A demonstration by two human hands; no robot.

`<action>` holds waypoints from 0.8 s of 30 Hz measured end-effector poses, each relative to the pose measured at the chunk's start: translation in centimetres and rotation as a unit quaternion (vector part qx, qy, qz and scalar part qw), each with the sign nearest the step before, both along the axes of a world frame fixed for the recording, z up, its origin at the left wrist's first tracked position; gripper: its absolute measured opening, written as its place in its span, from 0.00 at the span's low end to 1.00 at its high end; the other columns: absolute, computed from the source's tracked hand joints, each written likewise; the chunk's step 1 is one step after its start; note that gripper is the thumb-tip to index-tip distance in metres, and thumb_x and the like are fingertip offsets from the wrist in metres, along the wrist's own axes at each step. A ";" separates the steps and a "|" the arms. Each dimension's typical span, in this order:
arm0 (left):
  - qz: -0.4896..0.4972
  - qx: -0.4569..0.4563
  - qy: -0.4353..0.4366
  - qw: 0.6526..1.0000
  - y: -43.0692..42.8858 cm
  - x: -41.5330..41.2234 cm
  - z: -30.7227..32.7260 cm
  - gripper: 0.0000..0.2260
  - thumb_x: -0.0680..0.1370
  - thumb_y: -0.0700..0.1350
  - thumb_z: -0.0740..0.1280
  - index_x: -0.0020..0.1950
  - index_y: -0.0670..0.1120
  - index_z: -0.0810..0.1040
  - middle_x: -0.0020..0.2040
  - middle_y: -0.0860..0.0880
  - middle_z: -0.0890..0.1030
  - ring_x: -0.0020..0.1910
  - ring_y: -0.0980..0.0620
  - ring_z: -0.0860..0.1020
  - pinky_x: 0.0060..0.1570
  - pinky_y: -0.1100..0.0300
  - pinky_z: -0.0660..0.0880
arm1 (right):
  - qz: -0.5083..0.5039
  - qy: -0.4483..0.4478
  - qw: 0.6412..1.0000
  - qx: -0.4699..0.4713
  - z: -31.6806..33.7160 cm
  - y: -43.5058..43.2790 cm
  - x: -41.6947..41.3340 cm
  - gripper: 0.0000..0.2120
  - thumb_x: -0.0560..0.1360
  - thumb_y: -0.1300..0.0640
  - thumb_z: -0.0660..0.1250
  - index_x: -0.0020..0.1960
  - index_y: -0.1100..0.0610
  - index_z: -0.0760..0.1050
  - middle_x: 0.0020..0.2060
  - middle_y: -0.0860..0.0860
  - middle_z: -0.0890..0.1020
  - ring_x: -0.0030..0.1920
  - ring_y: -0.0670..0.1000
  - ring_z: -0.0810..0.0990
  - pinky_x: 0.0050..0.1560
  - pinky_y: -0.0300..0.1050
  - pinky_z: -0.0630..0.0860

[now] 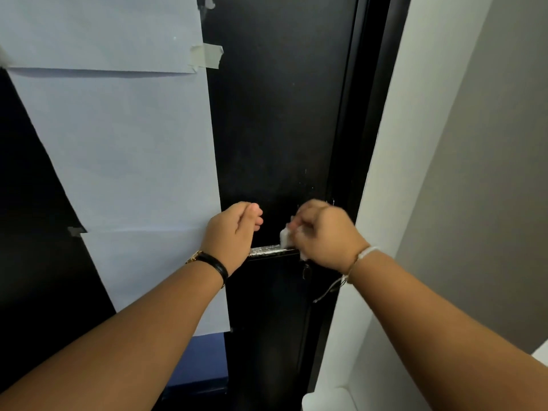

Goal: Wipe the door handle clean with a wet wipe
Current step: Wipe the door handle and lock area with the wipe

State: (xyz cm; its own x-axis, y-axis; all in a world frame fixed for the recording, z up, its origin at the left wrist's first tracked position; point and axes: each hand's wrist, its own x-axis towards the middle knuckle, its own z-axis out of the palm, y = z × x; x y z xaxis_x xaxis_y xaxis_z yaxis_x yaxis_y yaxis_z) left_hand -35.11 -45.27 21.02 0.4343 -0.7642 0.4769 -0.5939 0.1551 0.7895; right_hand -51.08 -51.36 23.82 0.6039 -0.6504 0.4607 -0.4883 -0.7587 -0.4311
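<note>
A silvery lever door handle [268,250] sticks out horizontally from a black door [281,114]. My right hand [323,235] is closed around a crumpled white wet wipe [285,237] and presses it on the handle's right end, near the pivot. My left hand [234,235] covers the handle's left tip with its fingers curled; whether it grips the tip is hidden. A keyhole [306,270] shows just below my right hand.
Large white paper sheets [124,149] are taped over the door's left part. The black door frame [364,114] and a white wall [415,143] stand close on the right. A thin cord [327,290] dangles from my right wrist.
</note>
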 end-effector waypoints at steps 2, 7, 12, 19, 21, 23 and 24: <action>-0.006 -0.014 0.008 1.000 0.1 0.4 -0.3 0.11 0.80 0.47 0.56 0.52 0.47 0.76 0.41 0.53 0.81 0.44 0.55 0.81 0.49 0.57 0.78 | 0.018 0.031 0.999 -0.031 -1.5 0.7 0.7 0.05 0.71 0.60 0.68 0.44 0.59 0.82 0.47 0.53 0.81 0.46 0.53 0.81 0.51 0.44 0.78; -0.034 -0.019 0.011 0.999 0.4 1.6 -0.6 0.07 0.80 0.47 0.55 0.51 0.52 0.73 0.41 0.52 0.81 0.43 0.54 0.81 0.46 0.59 0.78 | 0.008 0.009 0.989 -0.146 -4.4 2.6 2.6 0.06 0.69 0.58 0.67 0.43 0.55 0.82 0.41 0.49 0.86 0.42 0.50 0.84 0.55 0.52 0.80; -0.047 0.005 0.025 0.999 0.7 2.6 -1.0 0.09 0.81 0.47 0.55 0.50 0.50 0.75 0.41 0.52 0.81 0.44 0.52 0.81 0.47 0.57 0.78 | -0.027 0.074 0.976 -0.203 -5.7 3.2 4.6 0.16 0.71 0.49 0.57 0.49 0.49 0.82 0.41 0.44 0.86 0.42 0.46 0.85 0.64 0.55 0.67; -0.089 0.069 0.026 0.993 0.8 3.4 -1.3 0.12 0.80 0.46 0.58 0.48 0.45 0.80 0.41 0.51 0.82 0.45 0.54 0.81 0.50 0.56 0.78 | 0.000 -0.053 0.959 -0.277 -7.2 2.6 4.1 0.10 0.72 0.52 0.66 0.47 0.53 0.84 0.45 0.48 0.87 0.45 0.45 0.85 0.68 0.61 0.65; -0.100 0.079 0.023 0.992 1.0 3.4 -1.3 0.12 0.80 0.46 0.58 0.48 0.45 0.81 0.40 0.52 0.82 0.44 0.55 0.81 0.51 0.56 0.78 | -0.007 -0.077 0.952 -0.295 -7.6 2.5 3.8 0.08 0.72 0.52 0.68 0.46 0.53 0.84 0.46 0.48 0.87 0.47 0.45 0.84 0.69 0.60 0.63; -0.104 0.079 0.023 0.991 1.1 3.6 -1.3 0.13 0.80 0.47 0.57 0.49 0.44 0.81 0.40 0.52 0.82 0.44 0.54 0.81 0.51 0.56 0.78 | -0.026 -0.074 0.947 -0.312 -7.9 2.2 3.1 0.08 0.72 0.52 0.68 0.48 0.52 0.83 0.48 0.47 0.86 0.49 0.45 0.84 0.70 0.61 0.60; -0.102 0.076 0.022 0.992 1.1 3.7 -1.3 0.13 0.80 0.47 0.57 0.49 0.44 0.81 0.40 0.53 0.82 0.45 0.54 0.81 0.52 0.56 0.78 | -0.047 -0.064 0.945 -0.316 -7.9 2.1 2.7 0.08 0.73 0.52 0.68 0.49 0.51 0.83 0.49 0.47 0.86 0.50 0.45 0.84 0.70 0.63 0.59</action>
